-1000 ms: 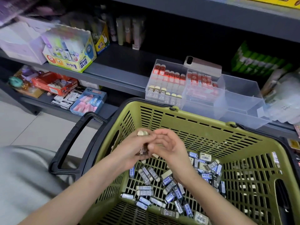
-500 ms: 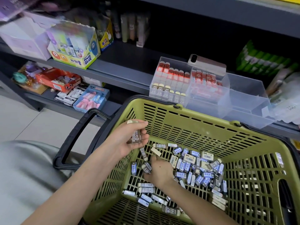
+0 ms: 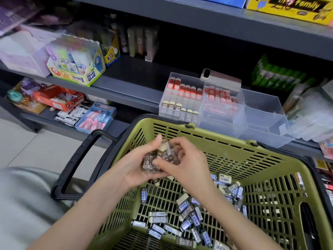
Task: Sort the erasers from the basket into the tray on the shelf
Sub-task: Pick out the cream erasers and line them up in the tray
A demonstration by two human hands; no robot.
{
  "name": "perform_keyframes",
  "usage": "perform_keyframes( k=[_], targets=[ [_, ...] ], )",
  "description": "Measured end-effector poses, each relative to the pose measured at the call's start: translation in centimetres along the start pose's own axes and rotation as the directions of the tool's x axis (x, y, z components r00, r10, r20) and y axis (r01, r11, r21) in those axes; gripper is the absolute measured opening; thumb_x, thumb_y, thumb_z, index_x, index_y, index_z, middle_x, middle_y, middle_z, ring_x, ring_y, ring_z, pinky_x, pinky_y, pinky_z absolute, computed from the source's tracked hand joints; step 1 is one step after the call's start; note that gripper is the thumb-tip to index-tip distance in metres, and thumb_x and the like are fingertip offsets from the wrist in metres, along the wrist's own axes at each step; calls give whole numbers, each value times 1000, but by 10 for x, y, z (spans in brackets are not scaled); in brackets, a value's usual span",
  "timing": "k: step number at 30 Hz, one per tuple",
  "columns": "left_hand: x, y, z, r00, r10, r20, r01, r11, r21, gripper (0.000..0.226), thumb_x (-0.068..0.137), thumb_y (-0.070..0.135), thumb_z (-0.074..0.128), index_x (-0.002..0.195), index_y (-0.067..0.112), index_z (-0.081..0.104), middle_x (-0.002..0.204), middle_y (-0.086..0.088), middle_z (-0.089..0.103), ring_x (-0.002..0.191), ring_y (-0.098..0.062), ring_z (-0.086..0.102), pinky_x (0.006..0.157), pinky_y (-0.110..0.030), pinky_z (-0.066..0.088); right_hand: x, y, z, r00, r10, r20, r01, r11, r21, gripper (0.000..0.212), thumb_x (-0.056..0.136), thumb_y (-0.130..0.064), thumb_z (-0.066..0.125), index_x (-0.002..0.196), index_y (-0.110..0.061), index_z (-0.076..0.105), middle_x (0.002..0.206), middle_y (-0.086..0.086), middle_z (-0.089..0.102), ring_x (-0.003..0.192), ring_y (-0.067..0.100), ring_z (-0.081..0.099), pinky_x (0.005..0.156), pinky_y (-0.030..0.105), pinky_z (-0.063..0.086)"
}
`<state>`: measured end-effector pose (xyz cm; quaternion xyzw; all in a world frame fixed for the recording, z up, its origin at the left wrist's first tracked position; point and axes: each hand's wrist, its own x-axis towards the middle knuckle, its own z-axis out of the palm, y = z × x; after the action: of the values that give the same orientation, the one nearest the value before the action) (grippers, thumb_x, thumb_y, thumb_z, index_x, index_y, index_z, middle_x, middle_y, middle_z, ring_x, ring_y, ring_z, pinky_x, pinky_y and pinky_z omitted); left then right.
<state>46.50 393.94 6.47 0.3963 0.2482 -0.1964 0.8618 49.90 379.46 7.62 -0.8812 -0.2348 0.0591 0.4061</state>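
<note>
A green plastic basket [image 3: 225, 145] sits in front of me with many loose erasers [image 3: 187, 219] on its slatted floor, in blue and brown sleeves. Above the basket my left hand [image 3: 133, 168] grips a bundle of several brown 2B erasers [image 3: 156, 159]. My right hand [image 3: 187, 163] meets it, fingers curled round the same bundle from the right. On the shelf behind stands the clear compartment tray [image 3: 259, 112]: its left sections hold rows of red and brown erasers, its right section holds nothing.
A black basket handle [image 3: 79, 163] hangs down at the left. A phone [image 3: 221, 79] leans behind the tray. A glue box [image 3: 77, 64] and other stationery boxes fill the shelf to the left; packets lie at the right.
My right hand has come up out of the loose erasers on the basket floor and joined my left hand at the brown bundle. The view has dropped closer.
</note>
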Motion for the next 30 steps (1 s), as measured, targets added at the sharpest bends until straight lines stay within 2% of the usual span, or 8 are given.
perform_keyframes(
  k=[3, 5, 8, 10, 14, 21, 26, 30],
  targets=[
    [-3, 1, -2, 1000, 21, 13, -21, 999, -27, 40, 67, 29, 72, 102, 10, 68, 92, -18, 73, 83, -31, 72, 62, -42, 58, 4, -4, -2, 998, -11, 57, 10, 1000, 19, 45, 62, -44, 80, 101, -37, 58, 80, -19, 50, 71, -5, 47, 62, 11, 39],
    [-4, 0, -1, 1000, 5, -2, -5, 995, -98, 39, 69, 8, 69, 108, 7, 60, 97, -22, 71, 84, -34, 71, 60, -46, 58, 4, -3, -5, 995, 43, 94, -70, 949, 306, 38, 65, -29, 82, 94, -36, 58, 79, -12, 58, 70, 1, 55, 64, 18, 50],
    [-4, 4, -5, 998, 26, -53, -36, 979, -201, 34, 64, -5, 66, 96, 7, 63, 101, -28, 65, 83, -39, 70, 56, -48, 58, 6, 12, -3, 993, 120, 14, -98, 739, 666, 9, 83, -15, 68, 91, -14, 64, 74, -1, 65, 63, 12, 62, 59, 22, 53],
    [-4, 9, -9, 991, 109, -79, -125, 964, -234, 28, 63, -5, 65, 88, 6, 66, 83, -22, 69, 72, -34, 71, 53, -42, 58, 6, 31, 12, 977, 211, 11, -179, 798, 575, 6, 89, -12, 59, 86, -11, 64, 69, -2, 63, 56, 12, 57, 52, 20, 49],
    [-9, 18, -9, 939, 343, -27, -333, 888, -317, 23, 68, -1, 58, 84, 11, 68, 73, -12, 67, 63, -24, 68, 50, -34, 57, -1, 73, 75, 869, 312, 384, -319, 947, -48, 15, 91, -26, 59, 99, -14, 63, 81, 3, 67, 58, 12, 55, 50, 16, 42],
    [-15, 28, -10, 880, 473, 38, -385, 759, -525, 65, 27, -3, 91, 87, 10, 67, 76, -12, 66, 64, -23, 67, 52, -34, 58, -3, 99, 142, 891, 332, 311, -154, 863, -481, 17, 92, -26, 55, 96, -9, 54, 96, 9, 66, 87, 26, 64, 62, 28, 42],
    [-14, 28, -9, 884, 465, 49, -374, 766, -523, 56, 38, -1, 88, 88, 10, 66, 78, -12, 65, 65, -23, 67, 52, -34, 58, -3, 92, 122, 897, 324, 301, -225, 921, -319, 12, 89, -23, 50, 85, -13, 46, 72, 0, 54, 63, 17, 53, 48, 26, 37],
    [-12, 27, -6, 882, 471, -9, -419, 775, -473, 26, 71, 3, 54, 94, 13, 60, 77, -9, 65, 64, -20, 67, 52, -31, 58, -3, 72, 63, 964, 191, 186, -191, 981, -18, 11, 88, -15, 55, 99, -15, 59, 68, -14, 50, 56, -4, 44, 49, 10, 33]
  ],
)
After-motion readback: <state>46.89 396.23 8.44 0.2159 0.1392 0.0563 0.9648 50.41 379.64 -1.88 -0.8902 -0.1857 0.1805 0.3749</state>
